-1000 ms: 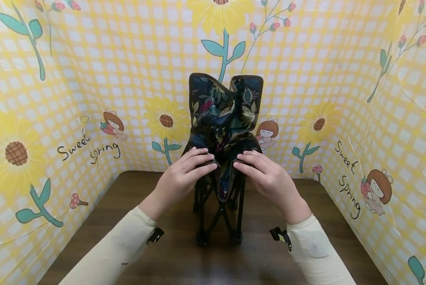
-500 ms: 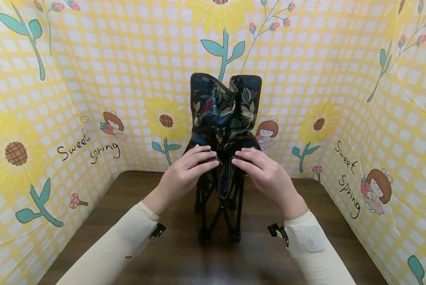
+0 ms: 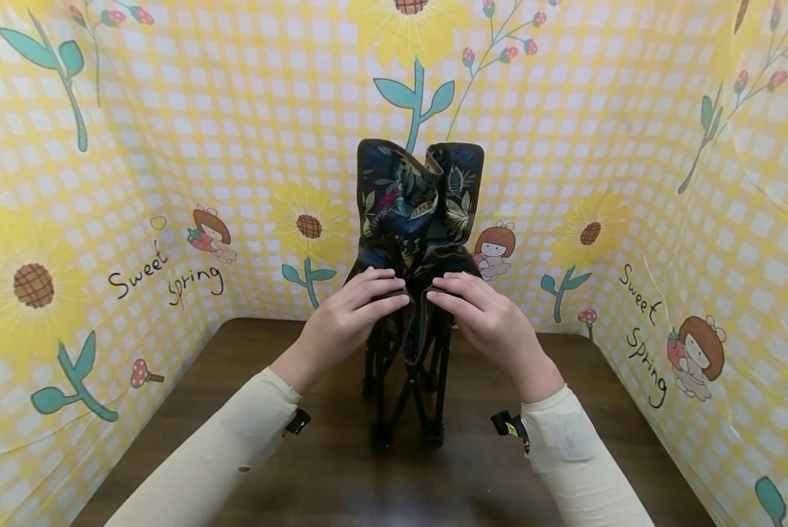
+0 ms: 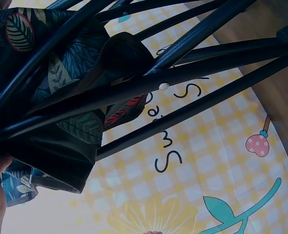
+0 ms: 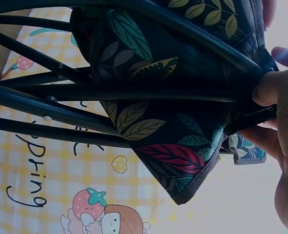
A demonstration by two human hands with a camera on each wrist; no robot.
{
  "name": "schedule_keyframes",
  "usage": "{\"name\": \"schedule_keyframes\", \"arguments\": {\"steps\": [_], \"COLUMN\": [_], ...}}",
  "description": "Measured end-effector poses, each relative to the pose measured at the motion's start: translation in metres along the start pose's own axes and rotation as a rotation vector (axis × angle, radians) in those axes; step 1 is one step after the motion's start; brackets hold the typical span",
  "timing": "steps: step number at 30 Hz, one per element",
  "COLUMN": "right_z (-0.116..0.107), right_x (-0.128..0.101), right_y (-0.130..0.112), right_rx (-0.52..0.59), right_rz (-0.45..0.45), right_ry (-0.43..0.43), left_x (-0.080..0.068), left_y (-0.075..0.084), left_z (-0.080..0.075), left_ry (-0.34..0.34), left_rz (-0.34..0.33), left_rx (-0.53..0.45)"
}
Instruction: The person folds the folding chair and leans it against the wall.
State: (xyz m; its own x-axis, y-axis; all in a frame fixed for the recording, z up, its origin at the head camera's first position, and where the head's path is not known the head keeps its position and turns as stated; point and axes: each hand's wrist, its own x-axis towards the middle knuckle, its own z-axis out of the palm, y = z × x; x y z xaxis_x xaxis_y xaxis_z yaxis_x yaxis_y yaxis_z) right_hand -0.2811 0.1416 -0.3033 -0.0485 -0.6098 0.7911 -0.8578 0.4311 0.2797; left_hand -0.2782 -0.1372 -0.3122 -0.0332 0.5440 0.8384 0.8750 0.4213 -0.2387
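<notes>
Dark fabric printed with green, yellow and red leaves covers the folding chair (image 3: 418, 219), which stands upright at the centre of the frame on the brown wooden table (image 3: 314, 468). Its black metal legs are drawn close together, crossing near the bottom, and the cloth is bunched in folds. The front upper corners are gripped by the left hand (image 3: 347, 322) and the right hand (image 3: 492, 322), fingers curled over the fabric edge. A yellow checked backdrop (image 3: 170, 146) with sunflowers is seen behind.

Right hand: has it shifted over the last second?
Yes, slightly. The right hand edged inward toward the left hand, judged against the girl print behind; the folding chair front narrowed.
</notes>
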Motion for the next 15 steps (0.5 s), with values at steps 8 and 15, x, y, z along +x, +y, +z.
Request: {"name": "schedule_keyframes", "arguments": {"steps": [8, 15], "right_z": [0.0025, 0.0068], "right_x": [0.0038, 0.0085], "right_y": [0.0025, 0.0042], "right_rx": [0.006, -0.003], "right_rz": [0.013, 0.005], "right_ry": [-0.024, -0.03], "left_x": [0.0011, 0.0023], "left_y": [-0.0054, -0.0083], "left_z": [0.002, 0.0053], "left_ry": [-0.009, -0.021], "left_rz": [0.006, 0.004], "left_rx": [0.002, 0.004]}}
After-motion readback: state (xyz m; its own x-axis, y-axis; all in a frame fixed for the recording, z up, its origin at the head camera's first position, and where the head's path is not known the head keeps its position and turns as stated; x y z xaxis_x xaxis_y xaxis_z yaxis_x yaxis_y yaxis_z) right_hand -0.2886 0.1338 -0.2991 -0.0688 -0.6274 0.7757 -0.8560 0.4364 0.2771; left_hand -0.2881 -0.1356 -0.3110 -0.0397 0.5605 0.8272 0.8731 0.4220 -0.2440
